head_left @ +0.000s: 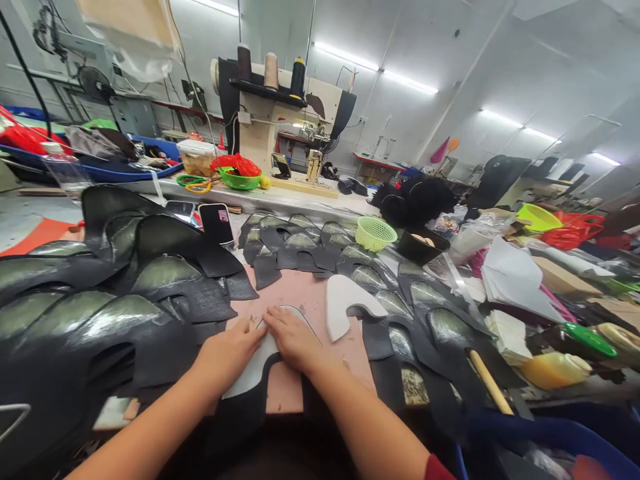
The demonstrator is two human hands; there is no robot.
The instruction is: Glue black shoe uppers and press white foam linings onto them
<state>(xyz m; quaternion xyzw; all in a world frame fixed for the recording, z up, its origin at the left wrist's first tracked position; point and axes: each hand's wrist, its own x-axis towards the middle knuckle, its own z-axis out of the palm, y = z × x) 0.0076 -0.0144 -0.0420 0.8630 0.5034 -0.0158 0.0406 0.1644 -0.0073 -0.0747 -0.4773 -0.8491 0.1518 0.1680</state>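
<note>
My left hand (230, 352) lies on a curved white piece (249, 375), fingers stretched forward along its left side. My right hand (291, 339) rests flat on the same piece from the other side, its fingertips meeting those of my left. Beneath the white piece is a black curved piece (240, 417), whose edge shows around it. Both pieces lie over a pink board (285, 393). A second, white U-shaped piece (343, 300) lies loose on the board, right of my right hand. My hands cover much of the piece under them.
Stacks of black pieces with shiny patches (150, 280) spread left, behind and right of the board. A sewing machine (280, 100) stands behind, with a phone (217, 225) and a green basket (376, 233) before it. A wooden handle (490, 382) and jars (557, 370) are at right.
</note>
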